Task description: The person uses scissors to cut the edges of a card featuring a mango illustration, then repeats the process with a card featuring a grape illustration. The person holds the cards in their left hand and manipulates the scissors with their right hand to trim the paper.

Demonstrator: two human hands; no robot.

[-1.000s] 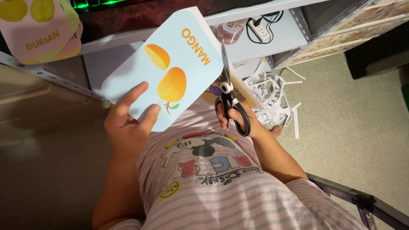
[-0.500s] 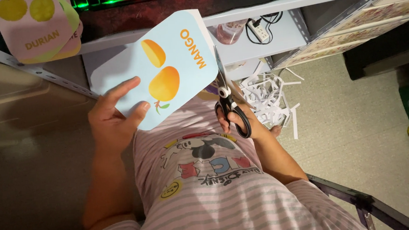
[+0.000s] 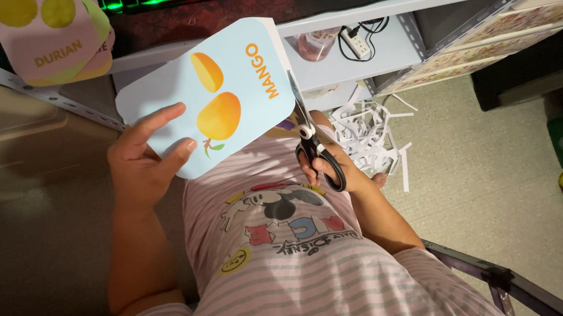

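Cramped floor spot below a white shelf (image 3: pixel 380 55). Left hand (image 3: pixel 140 164) pinches light-blue fruit card (image 3: pixel 218 96) at its near-left corner. Right hand (image 3: pixel 335 167) grips black-handled scissors (image 3: pixel 313 142), blades along card's right edge. Paper scraps (image 3: pixel 365 132) right, open floor beyond; pink card (image 3: pixel 55 35) far left.

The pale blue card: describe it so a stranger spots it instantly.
Start at the striped pink shirt; just above it the left hand holds up the pale blue card. Unlike the pink cards lying top left, it shows orange fruit and meets the scissors.
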